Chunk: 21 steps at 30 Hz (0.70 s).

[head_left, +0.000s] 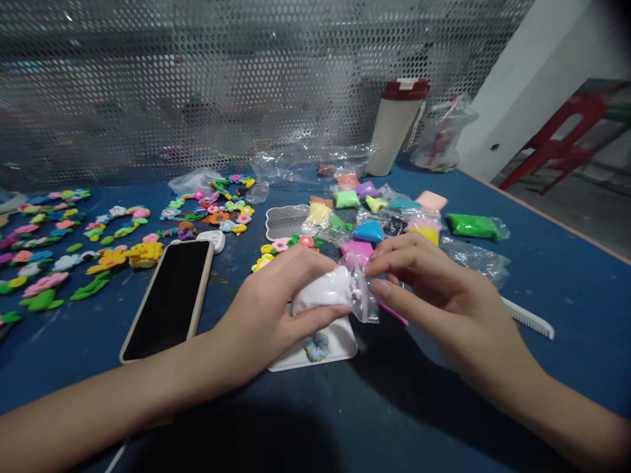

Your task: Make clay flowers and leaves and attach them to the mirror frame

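Observation:
My left hand (276,309) is closed around a small clear zip bag of white modelling clay (323,291), its zip end pointing right. My right hand (434,289) is at that zip end, thumb and forefinger curved and slightly apart beside the plastic edge; whether the tips touch it is hard to tell. Below the bag lies a white card-like plate (340,343), partly covered by my left hand, with a blue clay flower (317,346) on it. A thin pink stick (394,314) shows between my hands.
Left of my hands lie a phone (170,299) and many colourful clay flower pieces (116,223). Behind are bagged clays (369,230) and a mirror-like frame (286,222). A tumbler (396,131) stands near the perforated metal panel (197,85). A white comb (530,318) lies right.

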Available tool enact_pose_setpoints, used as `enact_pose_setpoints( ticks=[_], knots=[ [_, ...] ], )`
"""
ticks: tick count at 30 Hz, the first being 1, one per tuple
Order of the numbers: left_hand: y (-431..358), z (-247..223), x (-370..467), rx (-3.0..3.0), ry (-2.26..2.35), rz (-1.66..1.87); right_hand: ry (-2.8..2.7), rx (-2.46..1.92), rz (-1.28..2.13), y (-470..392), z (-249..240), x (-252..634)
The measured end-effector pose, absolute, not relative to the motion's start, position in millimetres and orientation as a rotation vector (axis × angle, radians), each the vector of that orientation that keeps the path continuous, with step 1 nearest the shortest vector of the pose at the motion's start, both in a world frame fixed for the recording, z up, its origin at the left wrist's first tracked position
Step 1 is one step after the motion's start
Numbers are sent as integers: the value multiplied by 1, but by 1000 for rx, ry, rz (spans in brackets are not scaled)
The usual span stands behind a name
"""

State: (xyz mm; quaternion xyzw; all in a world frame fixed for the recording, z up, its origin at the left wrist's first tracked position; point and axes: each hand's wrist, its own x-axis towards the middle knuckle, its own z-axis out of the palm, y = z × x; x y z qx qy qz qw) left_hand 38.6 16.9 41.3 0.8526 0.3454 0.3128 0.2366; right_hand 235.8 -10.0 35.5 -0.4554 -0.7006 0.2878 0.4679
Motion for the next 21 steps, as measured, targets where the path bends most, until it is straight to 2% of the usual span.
enact_pose_setpoints(
  ticks=[9,21],
  knots=[
    [16,37,38,2366,894,808,-1816,-1089,637,-8,30,237],
    [11,40,38,2392,851,747,-1817,-994,760,-9,31,231]
  ],
)
